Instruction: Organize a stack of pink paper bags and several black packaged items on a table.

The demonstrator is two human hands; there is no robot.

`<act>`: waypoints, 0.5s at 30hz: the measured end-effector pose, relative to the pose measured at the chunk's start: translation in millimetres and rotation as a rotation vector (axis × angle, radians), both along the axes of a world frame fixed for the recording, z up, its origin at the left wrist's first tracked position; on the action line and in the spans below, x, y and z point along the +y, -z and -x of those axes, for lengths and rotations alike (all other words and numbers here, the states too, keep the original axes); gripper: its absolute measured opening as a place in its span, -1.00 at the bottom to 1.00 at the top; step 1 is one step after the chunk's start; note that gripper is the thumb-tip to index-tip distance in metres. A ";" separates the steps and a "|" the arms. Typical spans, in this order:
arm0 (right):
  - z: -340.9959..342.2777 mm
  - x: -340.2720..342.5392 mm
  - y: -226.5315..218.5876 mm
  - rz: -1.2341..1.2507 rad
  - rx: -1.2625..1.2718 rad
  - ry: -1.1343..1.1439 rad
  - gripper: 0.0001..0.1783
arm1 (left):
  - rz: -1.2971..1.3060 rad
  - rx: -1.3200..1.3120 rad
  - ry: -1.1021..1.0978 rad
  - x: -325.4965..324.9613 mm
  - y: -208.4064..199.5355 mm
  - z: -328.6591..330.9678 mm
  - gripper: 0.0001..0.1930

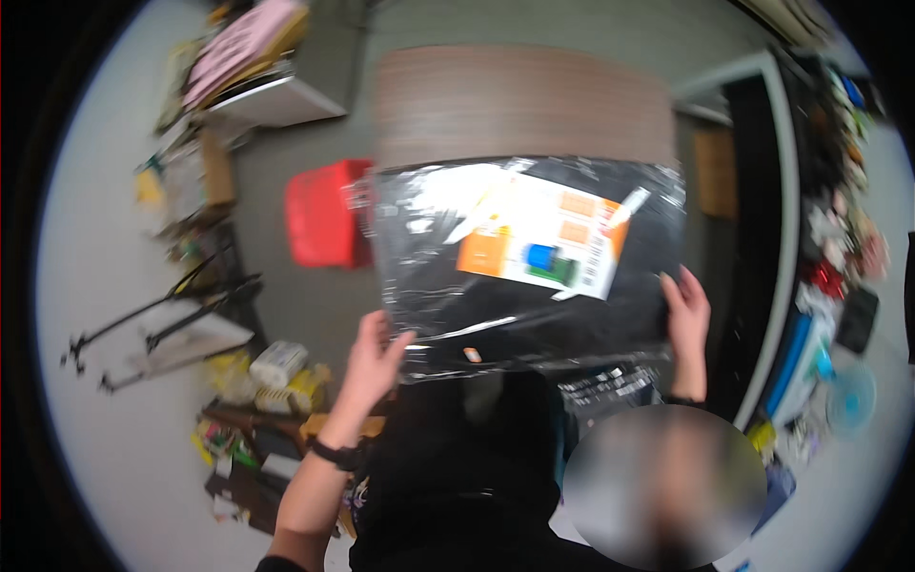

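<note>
A flat black package [505, 305] wrapped in shiny clear plastic lies on a round wooden table [519, 100], with a white and orange label [543, 243] on its top. My left hand [372, 357] grips the package's near left corner. My right hand [688, 319] holds its right edge, fingers pointing up along the side. A black wristband sits on my left wrist. Dark clothing fills the view below the package.
A red crate [324, 214] stands on the floor left of the table. Tripods [162, 319] and a cluttered pile of boxes and packets [257, 400] lie at the lower left. Shelves crowded with small items [839, 238] line the right side.
</note>
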State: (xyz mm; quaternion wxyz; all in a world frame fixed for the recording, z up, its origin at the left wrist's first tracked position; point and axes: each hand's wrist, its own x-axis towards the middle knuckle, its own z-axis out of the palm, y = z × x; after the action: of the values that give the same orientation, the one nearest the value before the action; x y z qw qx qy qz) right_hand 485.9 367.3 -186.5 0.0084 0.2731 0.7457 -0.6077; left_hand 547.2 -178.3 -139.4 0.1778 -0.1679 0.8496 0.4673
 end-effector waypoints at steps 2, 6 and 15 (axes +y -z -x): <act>21.4 -36.8 19.3 -0.227 0.012 -0.107 -0.40 | -0.083 0.068 -0.026 -40.3 22.4 5.1 -0.45; 40.0 -60.1 27.4 -0.146 0.022 -0.053 -0.38 | -0.194 0.023 -0.059 -71.1 28.1 26.8 -0.44; 112.6 -124.6 16.3 -0.256 0.185 0.009 -0.22 | 0.103 0.101 0.038 -168.3 14.5 115.1 -0.34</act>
State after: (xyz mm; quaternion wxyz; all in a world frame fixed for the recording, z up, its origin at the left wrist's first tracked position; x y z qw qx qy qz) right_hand 373.3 242.7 -202.9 -0.0981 0.2181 0.8134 -0.5302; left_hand 432.2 -346.7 -153.9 0.1347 -0.1372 0.8834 0.4273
